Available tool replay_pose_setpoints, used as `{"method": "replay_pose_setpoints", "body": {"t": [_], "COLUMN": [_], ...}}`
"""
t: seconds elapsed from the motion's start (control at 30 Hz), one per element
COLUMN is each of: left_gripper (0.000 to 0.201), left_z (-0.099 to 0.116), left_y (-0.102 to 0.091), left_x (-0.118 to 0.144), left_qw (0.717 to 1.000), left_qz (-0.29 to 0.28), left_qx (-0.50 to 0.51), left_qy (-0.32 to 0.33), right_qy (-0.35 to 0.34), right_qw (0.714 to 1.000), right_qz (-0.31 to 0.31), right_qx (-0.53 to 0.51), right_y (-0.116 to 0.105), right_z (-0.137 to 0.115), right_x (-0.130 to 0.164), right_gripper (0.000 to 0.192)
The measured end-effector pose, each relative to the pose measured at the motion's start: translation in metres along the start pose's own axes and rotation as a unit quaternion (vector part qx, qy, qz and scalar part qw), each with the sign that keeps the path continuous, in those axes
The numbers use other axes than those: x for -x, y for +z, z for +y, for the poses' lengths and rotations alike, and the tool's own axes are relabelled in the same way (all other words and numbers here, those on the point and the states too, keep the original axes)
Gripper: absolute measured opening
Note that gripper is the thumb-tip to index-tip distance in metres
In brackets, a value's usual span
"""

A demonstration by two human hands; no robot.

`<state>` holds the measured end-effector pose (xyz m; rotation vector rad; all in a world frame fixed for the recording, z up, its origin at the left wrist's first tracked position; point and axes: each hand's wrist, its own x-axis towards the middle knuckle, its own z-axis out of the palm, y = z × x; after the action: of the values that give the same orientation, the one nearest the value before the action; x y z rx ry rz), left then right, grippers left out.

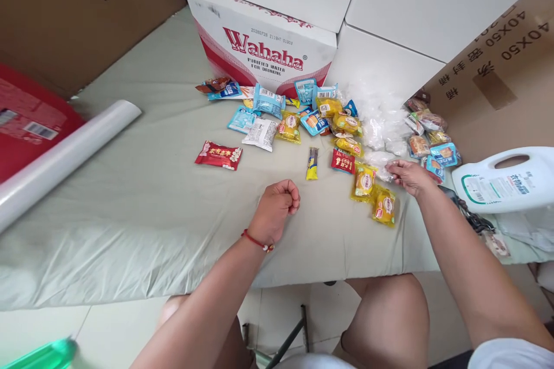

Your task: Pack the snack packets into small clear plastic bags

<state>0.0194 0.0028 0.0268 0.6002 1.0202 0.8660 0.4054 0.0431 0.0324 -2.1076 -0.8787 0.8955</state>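
My left hand (276, 207) rests as a loose fist on the pale green cloth (142, 207), holding nothing, a red string on its wrist. My right hand (407, 176) reaches to the right and pinches the edge of a clear plastic bag (380, 160) lying among snack packets. Yellow packets (373, 193) lie just left of that hand. A red packet (343, 161) and a small yellow stick packet (312, 163) lie between the two hands. Another red packet (219, 155) lies alone to the left.
A Wahaha water carton (259, 46) stands at the back with several blue and yellow packets (285, 112) before it. A heap of clear bags (381, 115) lies right of it. A white jug (506, 181), cardboard (497, 75) and a white roll (64, 155) flank the cloth.
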Motion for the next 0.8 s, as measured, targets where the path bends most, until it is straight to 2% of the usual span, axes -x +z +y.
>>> {"method": "replay_pose_setpoints", "body": {"t": [0.1, 0.17, 0.23, 0.27, 0.33, 0.43, 0.5, 0.57, 0.67, 0.8], "left_gripper": [0.010, 0.010, 0.010, 0.010, 0.008, 0.007, 0.009, 0.012, 0.027, 0.044], "left_z": [0.001, 0.000, -0.003, -0.005, -0.010, -0.016, -0.019, -0.021, -0.021, -0.017], "left_y": [0.000, 0.001, 0.003, 0.004, 0.008, 0.016, 0.020, 0.023, 0.025, 0.023], "left_x": [0.001, 0.001, 0.001, 0.001, 0.003, 0.006, 0.006, 0.005, 0.003, 0.003], "left_qw": [1.000, 1.000, 1.000, 1.000, 0.999, 0.997, 0.996, 0.997, 0.997, 0.998], "left_qz": [-0.003, -0.001, -0.007, -0.015, -0.037, -0.066, -0.067, -0.042, 0.010, -0.006], "left_qx": [0.004, 0.005, -0.004, -0.011, -0.027, -0.043, -0.053, -0.067, -0.058, 0.032], "left_qy": [-0.003, 0.007, 0.010, 0.006, -0.002, -0.009, -0.003, 0.021, 0.057, 0.056], "right_qy": [-0.032, -0.065, -0.106, -0.127, -0.155, -0.169, -0.182, -0.204, -0.265, -0.368], "right_qw": [0.996, 0.986, 0.971, 0.965, 0.957, 0.953, 0.951, 0.953, 0.951, 0.922], "right_qz": [0.072, 0.132, 0.159, 0.151, 0.083, -0.009, -0.027, -0.035, -0.067, -0.100], "right_qx": [-0.045, -0.081, -0.140, -0.175, -0.230, -0.253, -0.247, -0.220, -0.147, -0.062], "right_y": [-0.006, -0.012, -0.010, -0.003, 0.022, 0.076, 0.111, 0.138, 0.160, 0.165], "right_z": [0.004, 0.002, -0.003, -0.006, -0.013, -0.022, -0.022, -0.019, -0.010, -0.003], "right_x": [0.017, 0.036, 0.062, 0.076, 0.103, 0.132, 0.144, 0.153, 0.162, 0.169], "right_gripper": [0.023, 0.025, 0.030, 0.032, 0.036, 0.037, 0.035, 0.031, 0.022, 0.007]}}
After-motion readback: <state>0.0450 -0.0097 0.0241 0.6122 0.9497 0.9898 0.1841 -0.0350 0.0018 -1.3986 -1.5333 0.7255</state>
